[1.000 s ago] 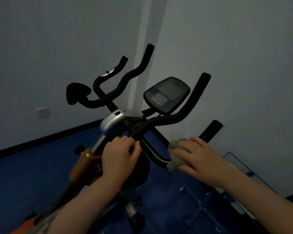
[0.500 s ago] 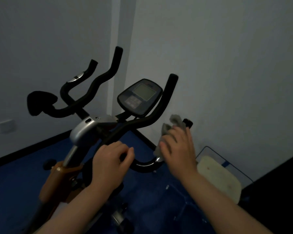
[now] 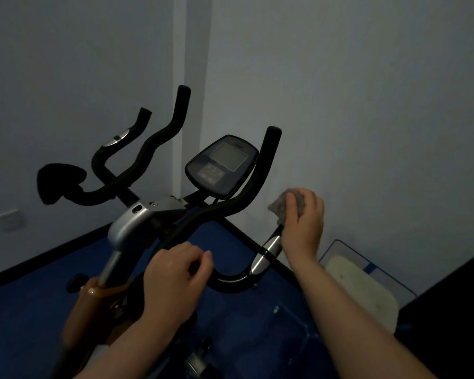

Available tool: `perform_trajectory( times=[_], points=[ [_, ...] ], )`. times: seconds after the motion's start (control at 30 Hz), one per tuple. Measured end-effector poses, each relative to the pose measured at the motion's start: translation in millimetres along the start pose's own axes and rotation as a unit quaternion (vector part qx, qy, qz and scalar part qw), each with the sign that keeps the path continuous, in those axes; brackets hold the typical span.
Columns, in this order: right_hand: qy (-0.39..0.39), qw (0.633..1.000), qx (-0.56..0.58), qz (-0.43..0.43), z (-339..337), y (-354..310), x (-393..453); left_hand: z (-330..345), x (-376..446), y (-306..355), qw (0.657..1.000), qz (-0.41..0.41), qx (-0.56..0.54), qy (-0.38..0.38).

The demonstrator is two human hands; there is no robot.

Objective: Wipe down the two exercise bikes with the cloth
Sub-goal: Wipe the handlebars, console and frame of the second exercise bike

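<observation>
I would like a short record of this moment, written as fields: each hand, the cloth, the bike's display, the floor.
left hand: grips the black handlebar near its centre
right hand: holds the cloth at the end of the right inner grip
cloth: grey, bunched, wrapped over the grip tip
display: screen dark
floor: blue

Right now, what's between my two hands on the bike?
In the head view, the black curved handlebar loop with its silver sensor plate runs from the left hand up to the right hand, which holds the grey cloth.
</observation>
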State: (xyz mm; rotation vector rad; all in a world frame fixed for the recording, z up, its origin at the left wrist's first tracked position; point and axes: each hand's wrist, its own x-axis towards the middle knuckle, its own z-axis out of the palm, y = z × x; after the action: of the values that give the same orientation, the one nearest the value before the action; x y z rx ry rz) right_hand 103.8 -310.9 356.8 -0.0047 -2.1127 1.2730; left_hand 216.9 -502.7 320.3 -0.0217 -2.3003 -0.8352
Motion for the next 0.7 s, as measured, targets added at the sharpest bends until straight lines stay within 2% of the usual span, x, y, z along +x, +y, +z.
perform_trajectory(
  times=[0.07, 0.1, 0.13, 0.2, 0.23, 0.27, 0.3, 0.33, 0.37, 0.47, 0.53, 0.7],
  points=[
    [0.070, 0.993, 0.054, 0.072, 15.8, -13.5, -11.3, 0.0, 0.6, -0.4, 1.000, -0.003, 0.007, -0.004],
    [0.080, 0.994, 0.021, 0.069, 17.4, -16.3, -12.3, 0.0, 0.6, -0.4, 1.000, -0.006, 0.006, -0.004],
    [0.061, 0.997, -0.049, 0.020, 13.8, -13.0, -9.6, 0.0, 0.5, -0.6, 1.000, -0.008, 0.005, -0.004],
    [-0.060, 0.971, -0.184, -0.137, -6.3, -0.4, 10.1, 0.2, 0.3, -0.3, 1.000, -0.009, 0.005, -0.003],
    [-0.140, 0.953, -0.198, -0.182, -17.7, 5.5, 24.2, 0.3, 0.2, 0.3, 1.000, -0.006, 0.005, -0.003],
    [-0.204, 0.945, -0.186, -0.177, -26.5, 8.6, 35.8, 0.2, 0.3, 1.0, 1.000, -0.003, 0.005, -0.003],
    [-0.231, 0.951, -0.146, -0.145, -30.0, 9.2, 41.1, -0.1, 0.4, 1.4, 1.000, 0.000, 0.005, -0.002],
    [-0.217, 0.967, -0.088, -0.103, -28.5, 8.0, 39.2, -0.5, 0.4, 1.5, 1.000, 0.001, 0.004, -0.001],
    [-0.169, 0.983, -0.030, -0.064, -22.4, 6.5, 32.3, -0.9, 0.4, 1.6, 1.000, 0.001, 0.003, 0.000],
    [0.023, 0.995, 0.093, 0.022, 7.9, 1.3, -0.7, -2.3, 0.1, 2.2, 1.000, -0.011, 0.003, -0.007],
    [0.083, 0.982, 0.149, 0.076, 15.9, -3.9, -2.1, -1.8, 0.2, 1.4, 1.000, -0.015, 0.005, -0.010],
    [0.107, 0.912, 0.317, 0.238, 7.9, -5.9, 19.9, -2.3, 0.1, 2.2, 1.000, -0.011, 0.002, -0.011]
  ],
)
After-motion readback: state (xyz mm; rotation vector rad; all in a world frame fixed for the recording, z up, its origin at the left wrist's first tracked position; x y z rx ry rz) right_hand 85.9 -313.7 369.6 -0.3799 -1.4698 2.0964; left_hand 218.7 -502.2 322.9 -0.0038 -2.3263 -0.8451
